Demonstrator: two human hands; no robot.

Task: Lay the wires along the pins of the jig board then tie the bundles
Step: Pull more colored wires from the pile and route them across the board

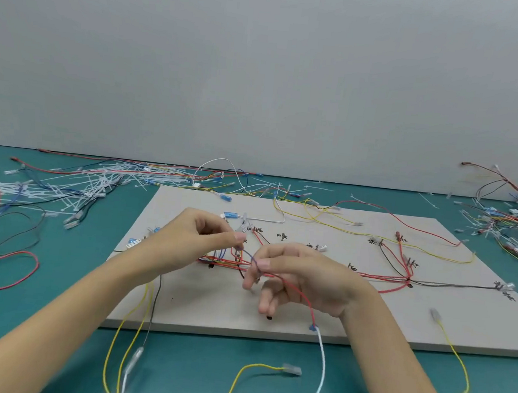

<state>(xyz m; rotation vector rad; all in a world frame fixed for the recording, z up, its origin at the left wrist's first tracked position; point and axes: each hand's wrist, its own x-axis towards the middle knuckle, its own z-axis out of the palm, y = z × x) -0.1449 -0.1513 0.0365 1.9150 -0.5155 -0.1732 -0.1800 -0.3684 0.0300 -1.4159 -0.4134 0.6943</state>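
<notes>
Yellow wires (133, 326) dangle off jig board (197, 313) near edge | our left hand (197, 238), right hand (303, 278) pinch purple wire (248, 256) | we keep it taut.

The jig board (304, 313) is a pale grey flat panel lying on the desk, with handwritten black marks beside its pins. A bundle of red, orange and black wires (382, 277) runs across its middle from left to right, with branches rising toward the marks at the far right. Yellow wires (373, 237) loop loosely over the far half. A red wire (300, 295) arcs up off the board and joins a white wire (322, 358) that hangs over the near edge.
</notes>
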